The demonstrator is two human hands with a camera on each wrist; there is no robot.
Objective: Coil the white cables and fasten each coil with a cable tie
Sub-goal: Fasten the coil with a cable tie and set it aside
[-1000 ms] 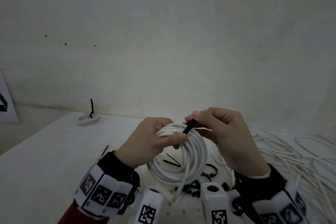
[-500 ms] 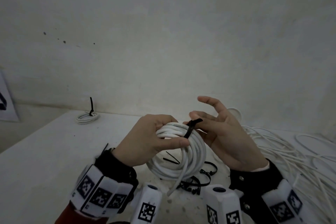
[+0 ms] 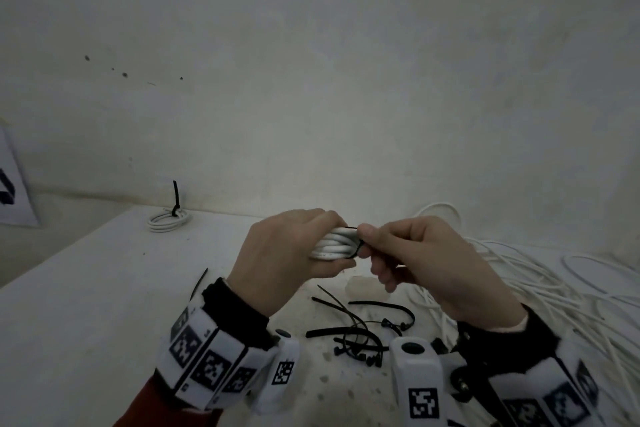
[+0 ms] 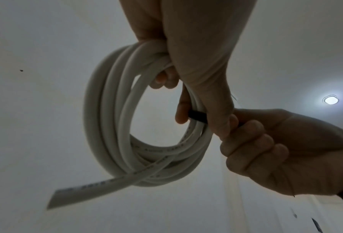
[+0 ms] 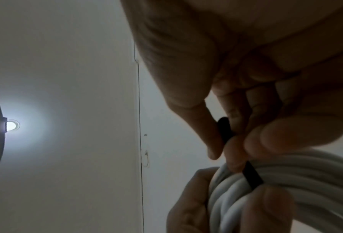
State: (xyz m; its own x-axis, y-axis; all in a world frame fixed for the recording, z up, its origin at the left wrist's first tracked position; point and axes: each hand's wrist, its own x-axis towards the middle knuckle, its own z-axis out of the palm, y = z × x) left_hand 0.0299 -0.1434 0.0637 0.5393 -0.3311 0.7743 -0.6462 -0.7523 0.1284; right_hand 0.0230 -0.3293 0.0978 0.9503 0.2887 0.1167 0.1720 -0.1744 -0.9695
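bare table [image 3: 86, 322] left, loose ties [image 3: 356, 333] below hands [image 3: 287, 253], cable tangle [image 3: 554, 288] right

Your left hand [image 3: 287, 253] hides most of the coiled white cable [image 3: 334, 242]; your right hand [image 3: 426, 265] covers the thin black plastic cable tie's [image 3: 358, 248] ends, fastening indeterminable.

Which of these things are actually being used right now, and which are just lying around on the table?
In use:
- white coil, gripped by left hand
- black tie round it, pinched by right hand

Lying about:
- spare ties
- loose cables
- finished coil, already tied
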